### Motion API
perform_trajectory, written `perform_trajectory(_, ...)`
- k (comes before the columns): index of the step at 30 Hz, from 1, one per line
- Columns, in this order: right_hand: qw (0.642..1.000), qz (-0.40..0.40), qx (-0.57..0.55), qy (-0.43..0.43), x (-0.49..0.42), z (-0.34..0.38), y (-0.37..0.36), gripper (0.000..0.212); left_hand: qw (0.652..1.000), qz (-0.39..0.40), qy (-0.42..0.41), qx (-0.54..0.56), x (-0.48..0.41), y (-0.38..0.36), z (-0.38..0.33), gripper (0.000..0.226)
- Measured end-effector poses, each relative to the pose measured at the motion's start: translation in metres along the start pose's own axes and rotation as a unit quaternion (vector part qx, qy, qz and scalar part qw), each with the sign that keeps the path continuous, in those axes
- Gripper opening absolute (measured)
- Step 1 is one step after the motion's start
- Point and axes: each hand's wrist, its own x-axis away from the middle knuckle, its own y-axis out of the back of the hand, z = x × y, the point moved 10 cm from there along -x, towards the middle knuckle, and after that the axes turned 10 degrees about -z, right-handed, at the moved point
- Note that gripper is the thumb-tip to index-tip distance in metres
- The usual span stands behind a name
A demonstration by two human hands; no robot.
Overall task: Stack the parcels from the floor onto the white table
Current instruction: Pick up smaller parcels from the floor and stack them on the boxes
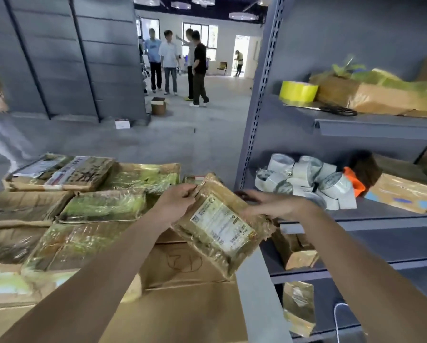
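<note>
My left hand (pixel 180 197) and right hand (pixel 269 206) grip a tape-wrapped brown parcel (pixel 220 226), white label up, beside the grey shelving (pixel 257 107).

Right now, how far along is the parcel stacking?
Done: many taped parcels already lie side by side in a pile beside what looks like the white table edge. In hand: the left hand and right hand grip a labelled brown parcel above the pile's right side, not yet set down. Left: the floor beside the person is out of view, so the remaining count cannot be told.
</note>
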Motion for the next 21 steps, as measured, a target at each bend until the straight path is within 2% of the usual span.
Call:
perform_trajectory(5, 0.998, 0.001, -0.055, 0.038, -0.025, -0.002, 0.023, 0.109, 0.998, 0.009, 0.020, 0.054, -0.018, -0.014, 0.001, 0.037)
perform_trajectory(9, 0.999, -0.015, 0.005, 0.047, -0.044, -0.004, 0.033, 0.107, 0.999, 0.002, 0.004, 0.051, -0.039, -0.017, -0.007, 0.034)
perform_trajectory(14, 0.985, -0.171, -0.025, 0.016, -0.063, -0.011, 0.073, 0.086, 0.995, -0.086, -0.048, -0.003, -0.066, -0.001, -0.012, 0.034)
perform_trajectory(17, 0.965, -0.255, -0.056, -0.015, -0.064, -0.017, 0.097, 0.075, 0.991, -0.124, -0.027, -0.035, -0.081, 0.003, 0.007, 0.034)
perform_trajectory(19, 0.951, -0.295, -0.083, -0.040, -0.064, -0.025, 0.105, 0.069, 0.993, -0.087, -0.013, -0.081, -0.084, -0.009, 0.023, 0.034)
perform_trajectory(21, 0.941, -0.318, -0.101, -0.061, -0.066, -0.033, 0.105, 0.068, 0.991, 0.005, -0.008, -0.134, -0.082, -0.036, 0.040, 0.035)
